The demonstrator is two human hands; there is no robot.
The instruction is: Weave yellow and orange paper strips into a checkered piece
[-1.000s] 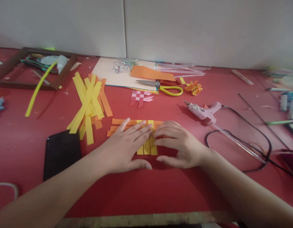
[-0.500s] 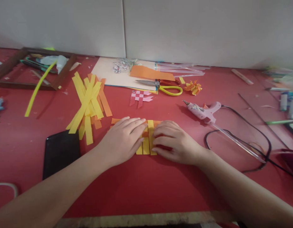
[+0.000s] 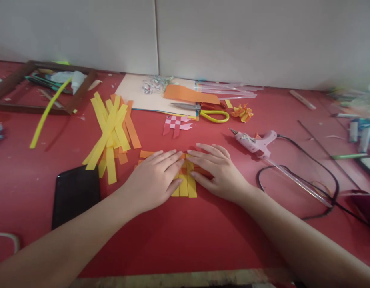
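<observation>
Yellow paper strips (image 3: 184,187) cross orange paper strips (image 3: 146,154) in a small weave on the red tabletop. Flat over the left part of the weave lies my left hand (image 3: 156,178), its fingers stretched out. My right hand (image 3: 216,170) rests palm down on the right part, fingers extended and fingertips on the rightmost yellow strip. Both hands cover much of the weave, so its crossings are partly hidden. Just beyond it lies a pink and red woven paper fish (image 3: 173,125).
Loose yellow strips (image 3: 105,132) lie left, partly over a black phone (image 3: 75,196). Yellow-handled scissors (image 3: 213,115) and an orange paper piece (image 3: 191,94) are behind. To the right sits a pink glue gun (image 3: 257,143) with its black cord (image 3: 319,160). A brown frame (image 3: 31,108) stands back left.
My right hand has flattened, its fingers straightening and reaching further over the weave's far edge. My left hand stays nearly in place on the strips.
</observation>
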